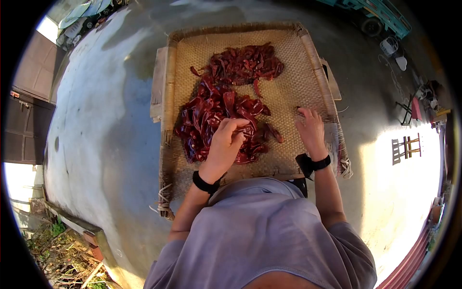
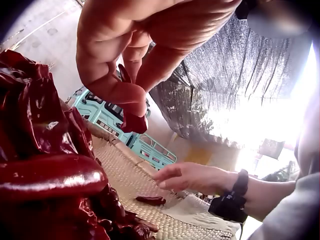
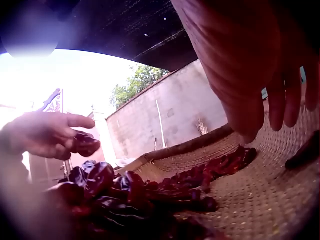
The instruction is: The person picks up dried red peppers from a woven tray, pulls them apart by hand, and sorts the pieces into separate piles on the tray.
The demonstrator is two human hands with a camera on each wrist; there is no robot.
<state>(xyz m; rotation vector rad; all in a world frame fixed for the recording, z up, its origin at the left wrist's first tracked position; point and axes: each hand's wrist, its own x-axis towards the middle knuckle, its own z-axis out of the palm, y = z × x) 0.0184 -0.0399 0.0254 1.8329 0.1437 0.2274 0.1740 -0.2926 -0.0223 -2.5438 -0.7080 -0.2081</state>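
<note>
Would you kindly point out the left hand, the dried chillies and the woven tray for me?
left hand point(image 1: 225, 144): head view, on the back of the hand.
dried chillies point(image 1: 211, 108): head view, on the middle of the pile.
woven tray point(image 1: 288, 86): head view, on the bare weave right of the pile.

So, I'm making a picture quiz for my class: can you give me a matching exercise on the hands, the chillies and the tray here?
1 left hand
2 right hand
3 chilli pile
4 tray

a on the concrete floor
b pinching one chilli
c held flat over bare weave
d dark red, heaped on the tray

Pairs: 1-b, 2-c, 3-d, 4-a
</note>
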